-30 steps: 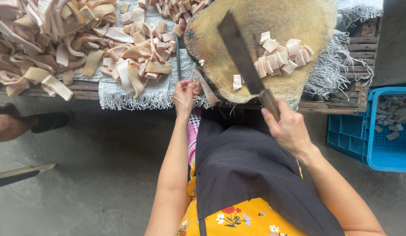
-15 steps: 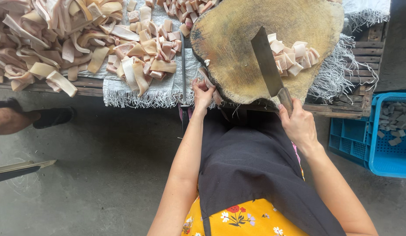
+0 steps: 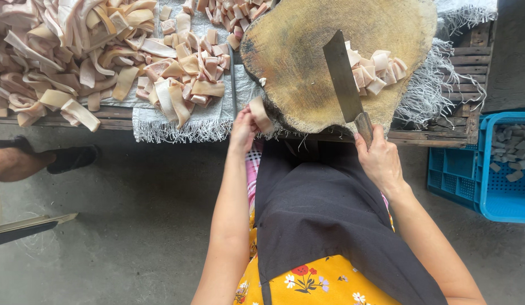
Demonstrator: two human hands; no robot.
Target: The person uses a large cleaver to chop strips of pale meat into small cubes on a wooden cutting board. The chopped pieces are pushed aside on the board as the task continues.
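My left hand (image 3: 243, 129) pinched a pale pork-skin strip (image 3: 261, 114) at the near edge of the round wooden chopping block (image 3: 296, 73), while my right hand (image 3: 380, 161) gripped the cleaver (image 3: 344, 76), blade resting flat, safely apart from fingers.

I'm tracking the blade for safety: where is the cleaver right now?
In the head view, the cleaver lies flat on the round wooden chopping block, right of centre, beside the pile of cut pieces, its handle in the right hand.
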